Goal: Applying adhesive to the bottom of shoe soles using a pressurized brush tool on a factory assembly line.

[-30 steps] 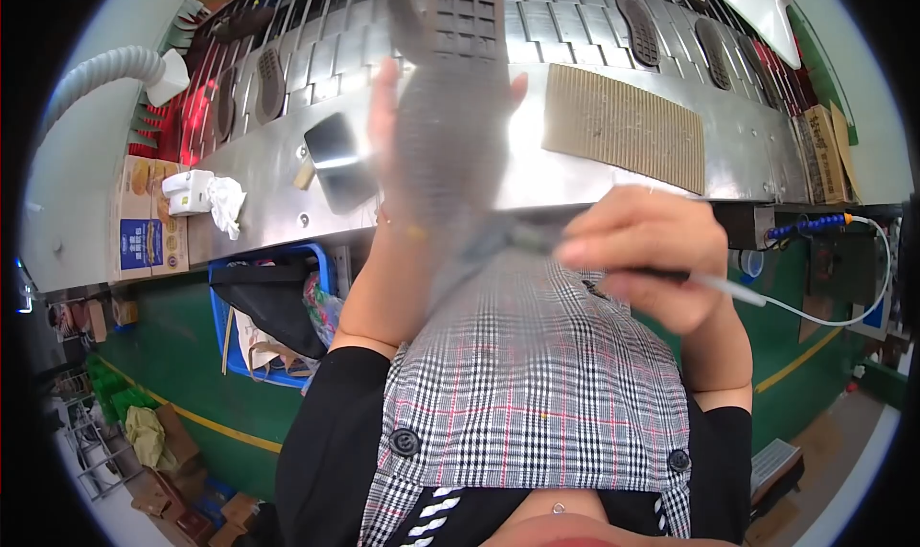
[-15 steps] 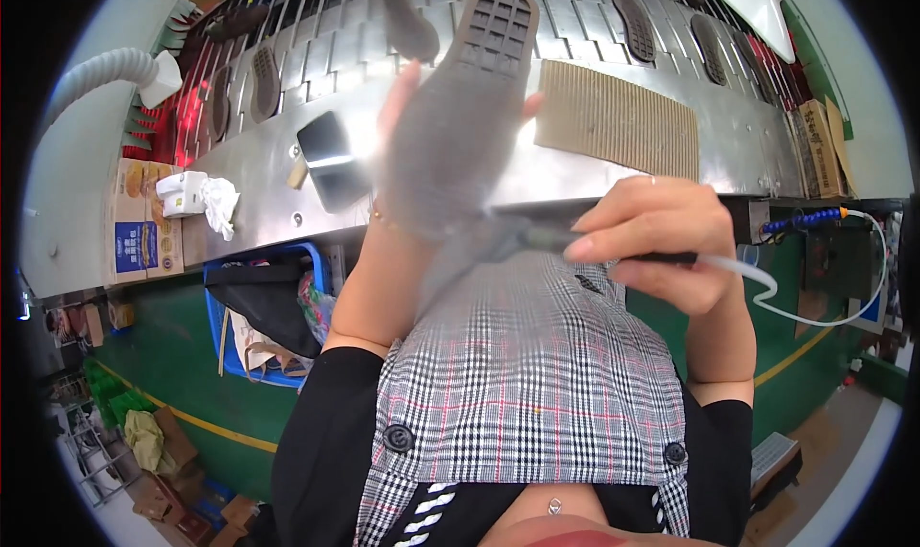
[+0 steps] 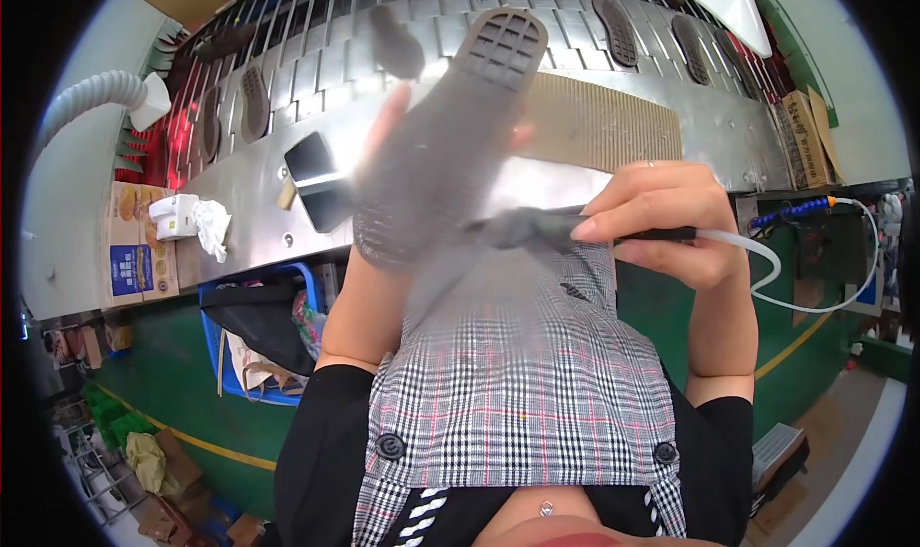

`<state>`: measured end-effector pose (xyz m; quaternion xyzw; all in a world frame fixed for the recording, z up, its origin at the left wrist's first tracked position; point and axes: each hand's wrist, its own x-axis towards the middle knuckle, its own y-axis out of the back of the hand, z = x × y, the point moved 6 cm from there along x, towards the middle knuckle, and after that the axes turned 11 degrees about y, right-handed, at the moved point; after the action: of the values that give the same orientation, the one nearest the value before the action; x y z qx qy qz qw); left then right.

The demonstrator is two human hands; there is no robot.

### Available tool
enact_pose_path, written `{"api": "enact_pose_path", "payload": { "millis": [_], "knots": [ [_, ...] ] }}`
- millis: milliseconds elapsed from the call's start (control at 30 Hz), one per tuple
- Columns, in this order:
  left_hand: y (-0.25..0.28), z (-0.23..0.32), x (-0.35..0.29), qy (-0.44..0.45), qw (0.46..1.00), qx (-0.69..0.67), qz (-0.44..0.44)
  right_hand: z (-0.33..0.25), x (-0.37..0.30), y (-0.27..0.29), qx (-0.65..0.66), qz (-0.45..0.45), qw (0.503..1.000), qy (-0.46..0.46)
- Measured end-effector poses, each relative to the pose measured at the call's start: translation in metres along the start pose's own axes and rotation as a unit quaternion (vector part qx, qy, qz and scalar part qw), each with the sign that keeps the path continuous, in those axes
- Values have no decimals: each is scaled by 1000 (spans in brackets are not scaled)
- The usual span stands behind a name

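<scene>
A brown-grey shoe sole (image 3: 446, 130), with a gridded heel at its far end, is held up over the near edge of the worktable. My left hand (image 3: 388, 114) is closed around it from behind, with fingertips showing at both sides. In my right hand (image 3: 671, 211) is a dark-handled brush (image 3: 565, 229), pinched between thumb and fingers. A white tube (image 3: 757, 259) runs from the end of its handle. The brush head is smeared by motion beside the sole's near end, and I cannot tell whether they touch.
Several soles (image 3: 613, 29) lie on the slatted metal conveyor (image 3: 335, 53). A ribbed tan mat (image 3: 609, 120), a phone (image 3: 316, 178) and a tissue pack (image 3: 177, 216) rest on the metal ledge. Below stands a blue basket (image 3: 311, 302) with bags. A white flexible duct (image 3: 96, 89) is at left.
The sole has come slightly nearer to me and to the left. My right hand has shifted a little, and the brush is now more level. Both holds are unchanged.
</scene>
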<state>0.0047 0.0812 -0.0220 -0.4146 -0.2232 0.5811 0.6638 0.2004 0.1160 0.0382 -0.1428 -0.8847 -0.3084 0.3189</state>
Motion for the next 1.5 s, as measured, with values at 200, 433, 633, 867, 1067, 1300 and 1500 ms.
{"api": "enact_pose_path", "payload": {
  "millis": [200, 433, 633, 867, 1067, 1300, 1500],
  "knots": [
    [-20, 7, -7, -104, 797, 594, 30, 6, 3, 18, -59, 43, 997, -26],
    [4, 6, 3, -234, 646, 721, 96, 15, -17, 30, 157, 265, 951, -18],
    [58, -14, 9, -62, 892, 445, -51, 54, -31, 8, 378, 386, 829, -142],
    [97, -11, 10, -188, 787, 580, 99, 71, -37, -17, 436, 445, 766, -156],
    [139, -47, 24, -24, 994, -88, 65, 89, -37, -51, 416, 456, 760, -203],
    [71, -34, 17, -153, 988, 35, 8, 69, -13, -52, 315, 438, 813, -222],
    [24, -15, 2, -227, 914, 329, 74, 18, 25, -34, 39, 367, 923, -110]
  ]
}}
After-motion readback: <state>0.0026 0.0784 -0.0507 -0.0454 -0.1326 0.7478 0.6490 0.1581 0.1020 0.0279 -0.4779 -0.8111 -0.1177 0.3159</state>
